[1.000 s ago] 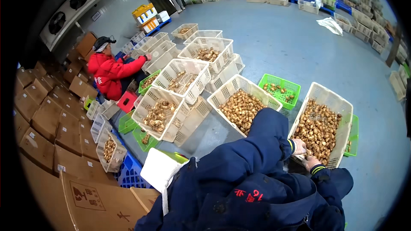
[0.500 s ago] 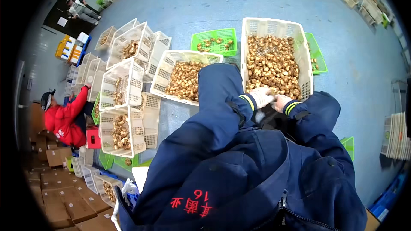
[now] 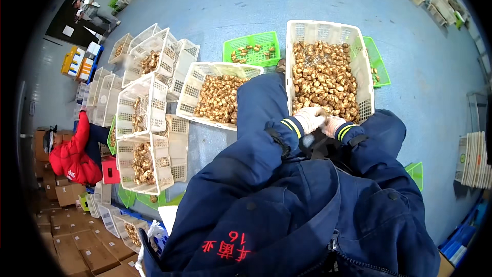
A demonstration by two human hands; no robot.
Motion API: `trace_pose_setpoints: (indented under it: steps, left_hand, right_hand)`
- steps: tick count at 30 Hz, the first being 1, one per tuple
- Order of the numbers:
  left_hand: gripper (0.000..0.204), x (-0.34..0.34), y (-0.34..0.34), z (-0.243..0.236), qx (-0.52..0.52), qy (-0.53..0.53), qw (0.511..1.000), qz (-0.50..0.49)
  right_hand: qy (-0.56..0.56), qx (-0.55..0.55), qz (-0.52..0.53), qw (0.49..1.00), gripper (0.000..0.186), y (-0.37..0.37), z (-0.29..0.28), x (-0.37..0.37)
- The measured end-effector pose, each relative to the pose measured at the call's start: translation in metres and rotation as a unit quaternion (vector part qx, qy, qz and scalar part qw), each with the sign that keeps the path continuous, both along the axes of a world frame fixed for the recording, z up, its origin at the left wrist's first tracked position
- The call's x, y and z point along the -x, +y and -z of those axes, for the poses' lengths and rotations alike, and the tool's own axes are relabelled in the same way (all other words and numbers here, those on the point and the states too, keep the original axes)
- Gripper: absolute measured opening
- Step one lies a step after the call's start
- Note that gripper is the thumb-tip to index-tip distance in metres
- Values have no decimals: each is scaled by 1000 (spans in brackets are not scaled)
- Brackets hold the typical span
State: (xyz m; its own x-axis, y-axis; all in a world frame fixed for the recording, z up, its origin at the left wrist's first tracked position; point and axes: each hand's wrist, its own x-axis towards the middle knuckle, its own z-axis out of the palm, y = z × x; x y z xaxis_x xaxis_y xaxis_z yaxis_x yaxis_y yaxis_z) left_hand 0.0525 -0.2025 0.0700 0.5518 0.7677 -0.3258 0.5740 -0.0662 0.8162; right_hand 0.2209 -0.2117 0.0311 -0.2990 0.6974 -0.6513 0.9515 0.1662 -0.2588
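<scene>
Brown mushroom-like pieces [image 3: 328, 79] lay heaped in a white crate [image 3: 364, 79]. The left hand [image 3: 310, 119] and right hand [image 3: 334, 124] sat close together at its near edge — I could not tell whether either grip was spread or pinching. Green baskets [image 3: 264, 63] flanked it on the blue floor [image 3: 435, 97].

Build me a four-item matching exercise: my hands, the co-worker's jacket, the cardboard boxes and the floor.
1. Left hand and right hand
2. Co-worker's jacket
3. Cardboard boxes
4. Floor

A. red
B. blue
C. close together by the near end of the large white crate of brown lumps
D. at the picture's lower left

Pairs: 1-C, 2-A, 3-D, 4-B
</scene>
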Motion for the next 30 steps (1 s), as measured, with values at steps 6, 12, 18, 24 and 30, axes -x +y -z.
trace_pose_setpoints:
  steps: [6,12,18,24,30]
  left_hand:
    - [29,-5,8,26,29,-40,999,-8]
    - [29,-7,13,20,34,-65,997,-7]
    - [31,0,15,27,60,-46,997,-28]
    - [27,-17,27,32,54,-85,994,-42]
    - [26,-48,48,34,40,-102,993,-47]
  right_hand:
    - [11,-39,23,999,40,-6,-21,-4]
    - [0,-1,21,1000,47,-2,-21,-7]
    - [3,-26,14,1000,38,-2,-18,-4]
    - [67,-38,50,996,35,-4,-13,-23]
    - [92,-32,13,995,41,0,-8,-25]
